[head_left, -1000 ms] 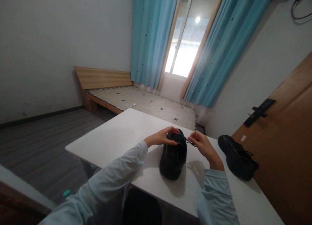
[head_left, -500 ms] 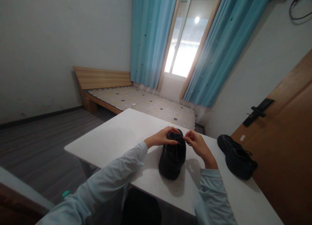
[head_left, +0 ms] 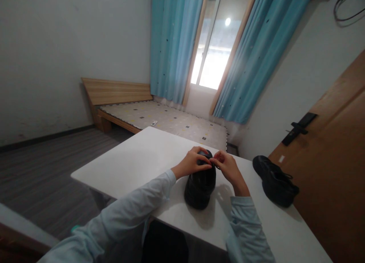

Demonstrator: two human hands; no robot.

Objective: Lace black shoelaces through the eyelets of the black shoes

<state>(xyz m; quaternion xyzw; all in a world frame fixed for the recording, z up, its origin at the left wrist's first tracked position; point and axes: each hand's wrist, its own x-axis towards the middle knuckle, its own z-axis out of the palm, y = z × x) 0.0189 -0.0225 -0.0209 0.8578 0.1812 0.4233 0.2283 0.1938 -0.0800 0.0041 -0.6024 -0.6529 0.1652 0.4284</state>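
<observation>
A black shoe [head_left: 200, 187] stands on the white table [head_left: 128, 156], its heel end toward me and its toe pointing away. My left hand [head_left: 194, 162] lies over the shoe's front from the left, its fingers and thumb bent around the lace area. From the right, my right hand [head_left: 226, 165] pinches a thin dark lace at the shoe's upper, close to my left fingertips. Most of the lacing is hidden under the fingers.
Another black shoe [head_left: 275, 181] rests near the table's right edge, beside a wooden door [head_left: 327, 149]. Beyond the table is a low bed [head_left: 171, 118] with a small white object [head_left: 154, 123] on it.
My left hand has shifted toward the lace area, and my right hand has moved slightly left, so their fingertips are now closer together. The view has shifted slightly.
</observation>
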